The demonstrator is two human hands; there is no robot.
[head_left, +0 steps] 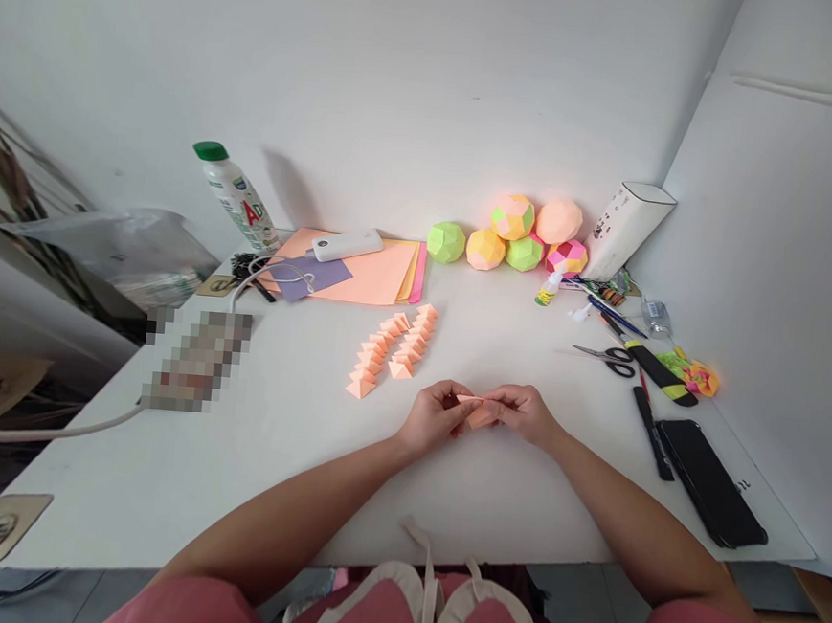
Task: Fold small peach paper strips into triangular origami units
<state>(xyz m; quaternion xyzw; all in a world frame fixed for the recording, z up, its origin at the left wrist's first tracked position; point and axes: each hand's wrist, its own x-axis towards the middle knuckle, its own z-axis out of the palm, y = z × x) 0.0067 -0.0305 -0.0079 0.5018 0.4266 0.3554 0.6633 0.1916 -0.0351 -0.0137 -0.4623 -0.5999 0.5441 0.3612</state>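
Note:
Between my two hands is a small piece of folded orange paper (481, 415), held close above the white table. My left hand (438, 417) pinches its left side, thumb on top. On the right side, my right hand (523, 413) grips it with thumb and fingers pressed together. The fingers cover part of the paper, so its full shape is hidden. Just beyond my left hand lie two slanting rows of folded orange paper units, a left row (371, 358) and a right row (416, 340), each unit peaked and overlapping its neighbour.
Paper balls (485, 249) are piled against the wall. Coloured sheets (382, 275) lie under a white power bank (347, 245), near a bottle (238, 197). At right are a glue bottle (548, 288), scissors (617, 363), a cutter (660, 371) and a black phone (711, 482).

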